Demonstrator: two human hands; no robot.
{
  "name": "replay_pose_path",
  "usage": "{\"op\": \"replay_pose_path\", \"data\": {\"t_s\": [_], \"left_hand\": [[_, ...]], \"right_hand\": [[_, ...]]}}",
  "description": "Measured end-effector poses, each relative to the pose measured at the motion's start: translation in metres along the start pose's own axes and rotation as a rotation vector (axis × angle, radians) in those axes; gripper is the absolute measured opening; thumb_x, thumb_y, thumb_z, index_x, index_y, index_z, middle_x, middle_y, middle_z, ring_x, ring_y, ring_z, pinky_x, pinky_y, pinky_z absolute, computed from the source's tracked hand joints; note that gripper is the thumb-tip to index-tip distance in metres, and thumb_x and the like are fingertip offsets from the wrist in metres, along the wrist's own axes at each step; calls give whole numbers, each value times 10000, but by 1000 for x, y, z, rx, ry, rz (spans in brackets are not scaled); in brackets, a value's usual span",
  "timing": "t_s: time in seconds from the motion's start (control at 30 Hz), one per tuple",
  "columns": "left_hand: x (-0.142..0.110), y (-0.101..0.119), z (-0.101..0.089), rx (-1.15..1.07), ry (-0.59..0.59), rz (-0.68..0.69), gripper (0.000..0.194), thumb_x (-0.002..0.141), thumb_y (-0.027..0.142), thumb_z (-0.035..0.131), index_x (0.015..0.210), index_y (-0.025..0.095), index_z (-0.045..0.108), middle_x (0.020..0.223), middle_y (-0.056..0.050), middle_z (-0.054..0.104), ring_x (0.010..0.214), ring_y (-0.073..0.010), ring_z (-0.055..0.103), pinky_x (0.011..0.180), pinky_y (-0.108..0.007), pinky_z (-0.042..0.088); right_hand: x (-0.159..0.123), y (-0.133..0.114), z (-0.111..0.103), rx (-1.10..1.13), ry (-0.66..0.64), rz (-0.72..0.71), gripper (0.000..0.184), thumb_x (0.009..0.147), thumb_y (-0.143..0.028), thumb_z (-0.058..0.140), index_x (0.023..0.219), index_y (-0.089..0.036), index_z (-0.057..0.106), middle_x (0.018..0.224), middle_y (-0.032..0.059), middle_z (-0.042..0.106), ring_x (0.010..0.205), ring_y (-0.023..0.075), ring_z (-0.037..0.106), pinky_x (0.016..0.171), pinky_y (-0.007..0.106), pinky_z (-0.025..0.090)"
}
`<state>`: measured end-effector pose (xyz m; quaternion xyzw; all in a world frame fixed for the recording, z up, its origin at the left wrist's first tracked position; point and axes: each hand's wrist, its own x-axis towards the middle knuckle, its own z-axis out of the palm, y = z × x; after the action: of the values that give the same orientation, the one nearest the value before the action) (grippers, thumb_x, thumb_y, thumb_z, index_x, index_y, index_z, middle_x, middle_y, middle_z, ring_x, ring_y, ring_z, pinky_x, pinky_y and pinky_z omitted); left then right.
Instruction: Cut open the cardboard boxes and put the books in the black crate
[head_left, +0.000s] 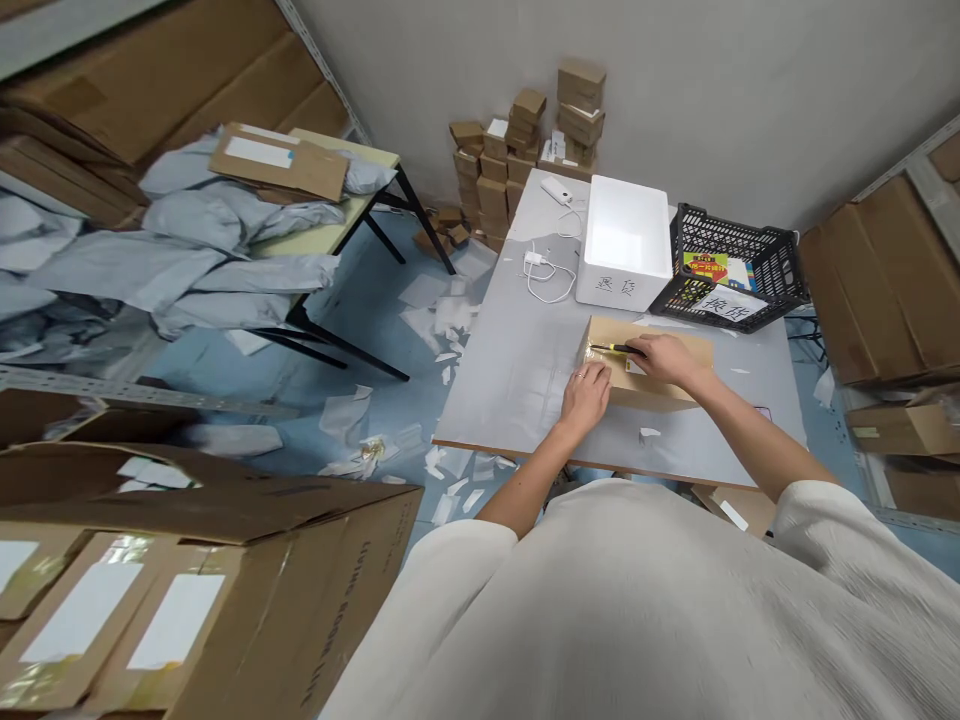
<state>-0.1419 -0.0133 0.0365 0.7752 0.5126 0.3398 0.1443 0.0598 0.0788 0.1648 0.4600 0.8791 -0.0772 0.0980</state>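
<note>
A brown cardboard box lies on the grey table in front of me, with clear tape over its left end. My right hand is closed around a black and yellow utility knife, whose tip points left at the taped end. Against the near left corner of the box rests my left hand, its fingers bent over the edge. Whether those fingers grip the cardboard or only press on it is hard to see.
Behind the box stand a white foam box and a black plastic crate with packets. A white cable lies on the left. Grey parcels cover a side table; paper scraps litter the floor. A large carton stands at lower left.
</note>
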Motion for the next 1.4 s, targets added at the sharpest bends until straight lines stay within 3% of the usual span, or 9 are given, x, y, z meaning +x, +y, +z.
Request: {"op": "replay_pose_path", "data": {"t_s": [0.93,1.4], "left_hand": [[1,0,-1,-15,-9,3,397,1091,195,510,1445,223,686,1399,-169,718,1393,-339,643,1195,-546,541],[-1,-1,-3,-36,-17,-10,404,1092,198,510,1455,243,682,1421,-156,709,1400,-334,638,1200,-548,541]], "right_hand": [[4,-18,-17,-88,-88,40,365,1159,-285,473,1356,-165,756,1190,174,795,989,277,714,794,346,367],[4,-11,-11,-60,-68,22,377,1147,-286,473,1358,-169,763,1178,173,798,974,280,714,801,349,373]]}}
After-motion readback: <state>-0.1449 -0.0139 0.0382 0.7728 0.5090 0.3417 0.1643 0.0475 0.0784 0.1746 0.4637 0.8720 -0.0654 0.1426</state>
